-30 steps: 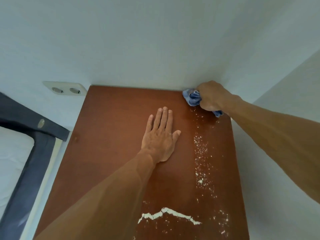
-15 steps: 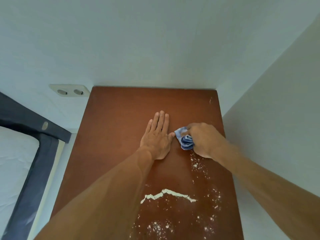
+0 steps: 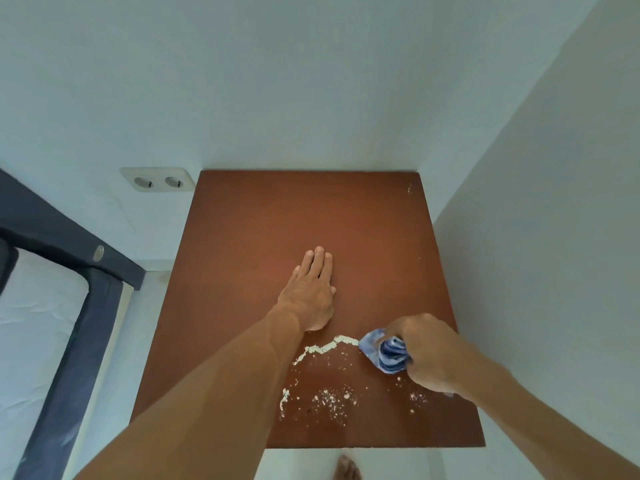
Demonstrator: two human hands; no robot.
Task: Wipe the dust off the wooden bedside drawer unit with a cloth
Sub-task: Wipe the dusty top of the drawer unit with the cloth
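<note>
The brown wooden top of the bedside drawer unit [image 3: 242,237] fills the middle of the view. My left hand [image 3: 311,292] lies flat on it near the centre, fingers straight and together. My right hand [image 3: 429,355] grips a bunched blue cloth [image 3: 384,353] against the top near the right side. A ridge of white dust [image 3: 325,348] runs from the cloth leftward, just in front of my left wrist. More white specks [image 3: 329,400] lie scattered toward the front edge.
White walls enclose the unit at the back and on the right [image 3: 536,237]. A double wall socket [image 3: 157,183] sits at the back left. A dark bed frame [image 3: 69,306] with a white mattress [image 3: 34,323] stands to the left. A bare foot [image 3: 346,469] shows below the front edge.
My right hand has dragged the cloth from the back right corner toward the front, pushing dust into the ridge. The strip behind it looks wiped. My left hand has stayed flat.
</note>
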